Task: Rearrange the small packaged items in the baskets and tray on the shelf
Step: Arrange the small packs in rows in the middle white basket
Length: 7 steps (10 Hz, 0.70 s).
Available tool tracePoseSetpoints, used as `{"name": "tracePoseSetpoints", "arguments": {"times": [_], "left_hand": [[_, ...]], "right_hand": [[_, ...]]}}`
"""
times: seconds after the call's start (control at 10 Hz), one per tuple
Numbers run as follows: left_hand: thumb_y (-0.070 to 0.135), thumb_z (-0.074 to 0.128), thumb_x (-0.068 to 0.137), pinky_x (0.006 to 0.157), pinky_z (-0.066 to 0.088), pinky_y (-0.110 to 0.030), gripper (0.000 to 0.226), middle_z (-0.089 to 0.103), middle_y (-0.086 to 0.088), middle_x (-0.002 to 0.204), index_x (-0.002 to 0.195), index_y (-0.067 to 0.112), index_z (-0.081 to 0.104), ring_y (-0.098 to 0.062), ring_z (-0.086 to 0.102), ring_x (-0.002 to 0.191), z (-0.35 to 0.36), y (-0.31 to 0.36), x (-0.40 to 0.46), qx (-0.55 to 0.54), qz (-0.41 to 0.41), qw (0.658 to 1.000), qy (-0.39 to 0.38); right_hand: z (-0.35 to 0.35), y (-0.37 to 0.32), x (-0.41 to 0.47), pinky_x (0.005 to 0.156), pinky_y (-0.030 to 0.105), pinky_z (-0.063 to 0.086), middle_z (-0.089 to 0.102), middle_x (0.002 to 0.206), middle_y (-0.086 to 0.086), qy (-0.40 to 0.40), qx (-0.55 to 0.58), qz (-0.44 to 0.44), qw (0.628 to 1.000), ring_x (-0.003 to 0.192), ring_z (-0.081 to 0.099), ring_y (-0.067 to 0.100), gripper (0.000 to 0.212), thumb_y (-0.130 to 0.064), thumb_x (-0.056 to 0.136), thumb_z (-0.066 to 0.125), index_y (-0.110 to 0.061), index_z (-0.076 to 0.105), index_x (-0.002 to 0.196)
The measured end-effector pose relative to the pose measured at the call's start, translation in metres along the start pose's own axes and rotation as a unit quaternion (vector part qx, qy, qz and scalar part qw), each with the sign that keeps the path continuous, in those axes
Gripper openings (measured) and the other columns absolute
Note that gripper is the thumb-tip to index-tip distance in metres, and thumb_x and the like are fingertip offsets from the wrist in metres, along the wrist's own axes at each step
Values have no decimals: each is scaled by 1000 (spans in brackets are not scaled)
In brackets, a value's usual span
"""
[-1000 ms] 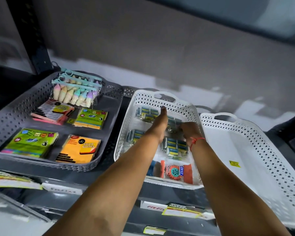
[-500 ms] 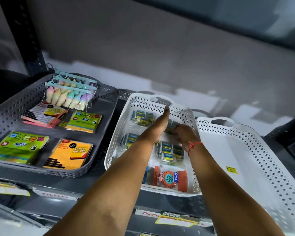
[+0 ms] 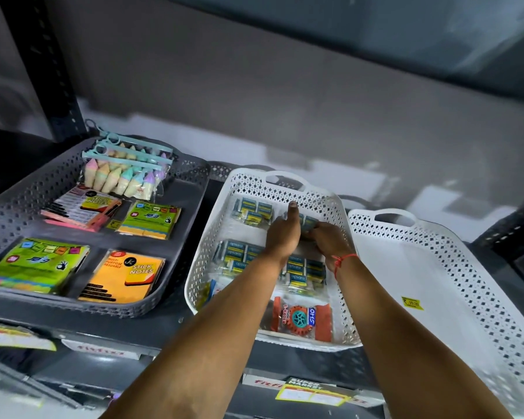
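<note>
- 2 bare forearms reach up and forward from the bottom edge, meeting over the middle basket [image 3: 204, 267], a white perforated one standing on a dark shelf [image 3: 176, 329].
- Paper price labels [image 3: 313, 394] hang on the shelf's front edge, nearest the viewer.
- At the near end of the middle basket lies an orange eraser pack [image 3: 300, 317] with a teal gear printed on it.
- Just behind it lie clear packs of blue and yellow erasers [image 3: 304, 272], with a matching pack [image 3: 235, 252] to the left, partly under the left arm.
- The left hand [image 3: 282, 234] rests knuckles up over the basket, its thumb [image 3: 293, 208] pointing toward the back wall; its other fingers are hidden, so I cannot tell whether it holds anything.
- The right hand [image 3: 327, 237], with a red thread [image 3: 341, 261] round the wrist, is curled closed on a small eraser pack [image 3: 307, 223] in the far half of the basket, touching the left hand.
- Another eraser pack [image 3: 253, 210] lies at the far left of the same basket.
- To the right stands a second white basket [image 3: 466, 285], holding only a small yellow sticker [image 3: 412, 303].
- To the left sits a grey tray [image 3: 182, 252] holding 4 packs of sticky notes [image 3: 127, 275] and, at its far end, bags of pastel chalk [image 3: 118, 173].
</note>
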<state>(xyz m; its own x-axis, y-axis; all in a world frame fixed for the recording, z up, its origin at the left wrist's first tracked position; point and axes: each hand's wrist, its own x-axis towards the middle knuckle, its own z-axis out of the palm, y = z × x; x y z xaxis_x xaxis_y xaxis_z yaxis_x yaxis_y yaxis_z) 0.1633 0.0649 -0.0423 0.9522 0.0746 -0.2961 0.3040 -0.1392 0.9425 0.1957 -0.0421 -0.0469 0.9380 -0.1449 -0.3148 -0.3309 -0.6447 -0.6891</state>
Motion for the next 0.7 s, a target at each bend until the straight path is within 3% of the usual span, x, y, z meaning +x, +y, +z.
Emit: {"name": "tracePoseSetpoints", "arguments": {"times": [0.2, 0.3, 0.4, 0.5, 0.6, 0.7], "left_hand": [[52, 16, 99, 112, 29, -35, 69, 35, -17, 153, 144, 3, 36, -30, 34, 140, -2, 0, -4, -16, 10, 1000, -10], [52, 13, 98, 103, 39, -40, 75, 49, -32, 136, 126, -4, 53, -36, 51, 125, -6, 3, -10, -18, 2, 1000, 0], [48, 9, 100, 98, 42, -39, 71, 51, -38, 130, 116, 0, 59, -37, 56, 115, -13, 4, -26, -18, 21, 999, 19], [44, 7, 101, 104, 38, -37, 70, 46, -30, 141, 135, -3, 46, -34, 48, 128, -20, 9, -43, 23, 2, 999, 46], [44, 12, 101, 98, 42, -38, 68, 54, -28, 133, 124, -3, 55, -35, 54, 121, -30, 13, -61, 130, 61, 987, 77], [42, 19, 101, 92, 49, -40, 59, 59, -26, 119, 116, -3, 54, -37, 59, 109, -38, 3, -79, 229, 132, 959, 105]], "right_hand": [[3, -9, -11, 102, 37, 44, 53, 136, 24, -29, -25, -3, 999, 126, 50, 36, 40, -15, 93, 47, 2, 51, 129], [1, -7, -18, 102, 38, 44, 51, 137, 25, -27, 19, -2, 999, 127, 49, 37, 41, -13, 93, 48, 4, 49, 130], [0, -4, -24, 99, 37, 46, 52, 135, 28, 16, 42, -11, 999, 125, 50, 39, 38, -8, 93, 46, 10, 51, 126], [-4, -5, -46, 99, 37, 46, 52, 134, 29, 30, 51, -27, 998, 124, 50, 39, 37, -7, 93, 45, 11, 52, 125], [-10, -4, -61, 97, 33, 43, 52, 135, 27, 65, 92, -74, 991, 124, 50, 37, 37, -1, 90, 49, 12, 51, 125], [-12, -4, -92, 106, 30, 36, 42, 147, 21, 81, 90, -92, 988, 133, 43, 33, 49, -6, 91, 49, 3, 41, 138]]}}
